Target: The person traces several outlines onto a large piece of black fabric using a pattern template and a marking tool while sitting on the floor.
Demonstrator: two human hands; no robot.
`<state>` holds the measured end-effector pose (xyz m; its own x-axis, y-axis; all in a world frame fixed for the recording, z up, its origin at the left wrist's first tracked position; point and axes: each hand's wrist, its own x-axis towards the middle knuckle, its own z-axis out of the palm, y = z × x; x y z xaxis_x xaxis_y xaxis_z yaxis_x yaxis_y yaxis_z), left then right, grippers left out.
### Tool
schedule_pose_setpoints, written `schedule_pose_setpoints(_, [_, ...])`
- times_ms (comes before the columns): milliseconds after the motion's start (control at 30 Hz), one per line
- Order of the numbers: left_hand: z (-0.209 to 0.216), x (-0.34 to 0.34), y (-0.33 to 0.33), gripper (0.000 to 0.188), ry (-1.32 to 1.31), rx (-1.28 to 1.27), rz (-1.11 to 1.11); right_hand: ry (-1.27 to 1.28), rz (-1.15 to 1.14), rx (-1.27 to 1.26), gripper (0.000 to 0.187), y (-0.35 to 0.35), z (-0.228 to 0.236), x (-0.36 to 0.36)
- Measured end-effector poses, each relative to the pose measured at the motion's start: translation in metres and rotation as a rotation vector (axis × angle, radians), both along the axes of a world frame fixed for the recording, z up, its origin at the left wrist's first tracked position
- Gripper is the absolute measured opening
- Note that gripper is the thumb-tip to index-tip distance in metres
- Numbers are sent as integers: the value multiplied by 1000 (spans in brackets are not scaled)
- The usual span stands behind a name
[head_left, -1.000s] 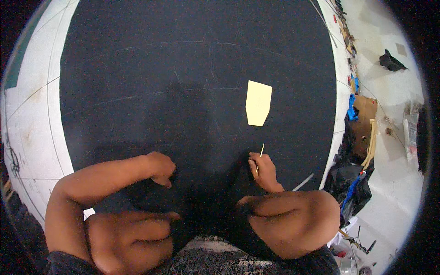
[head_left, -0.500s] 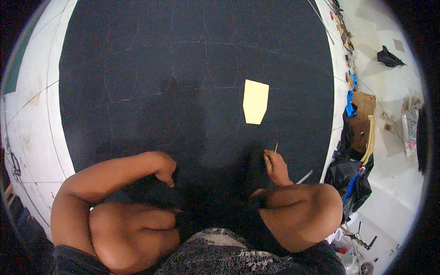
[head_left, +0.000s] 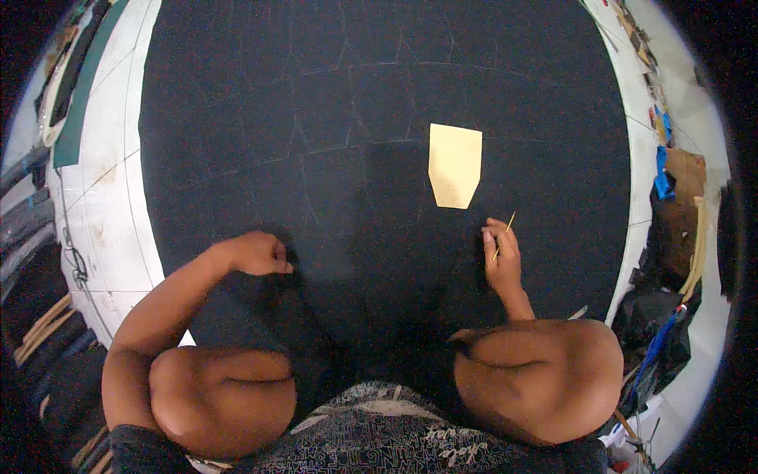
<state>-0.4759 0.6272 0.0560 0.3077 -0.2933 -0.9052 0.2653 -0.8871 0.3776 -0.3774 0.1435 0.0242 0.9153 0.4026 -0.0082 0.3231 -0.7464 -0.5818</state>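
Observation:
A large dark cloth [head_left: 379, 182] lies spread before me, marked with thin pale lines. On it, right of the middle, rests a pale yellow pattern piece [head_left: 455, 167] with a straight top and a tapering lower end. My right hand [head_left: 502, 251] is just below the piece, not touching it, its fingers pinched around a thin yellow stick [head_left: 506, 237] like a slim pencil. Over the cloth on the left is my left hand [head_left: 262, 253], its fingers curled in. Whether anything is inside those fingers is hidden.
White sheeting [head_left: 114, 213] edges the cloth on both sides. Beyond its right edge lie a brown cardboard piece [head_left: 681, 213], blue scraps [head_left: 663, 175] and black plastic [head_left: 643, 316]. My bent knees [head_left: 545, 379] frame the near side.
Both hands have moved farther up over the cloth, the right one still with the yellow stick. The view has shifted, so more shows at the left. The pattern piece still lies on the cloth.

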Motion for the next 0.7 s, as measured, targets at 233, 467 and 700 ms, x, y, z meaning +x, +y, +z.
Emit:
schedule_pose_setpoints(233, [28, 61, 36, 37, -293, 91, 337, -56, -54, 37, 18, 2, -14, 80])
schedule_pose_setpoints(467, [36, 164, -21, 42, -649, 344, -72, -128, 285, -81, 41, 28, -30, 133])
schedule_pose_setpoints(700, [-27, 135, -172, 32, -1030, 165, 360, -226, 375, -165, 42, 15, -46, 120])
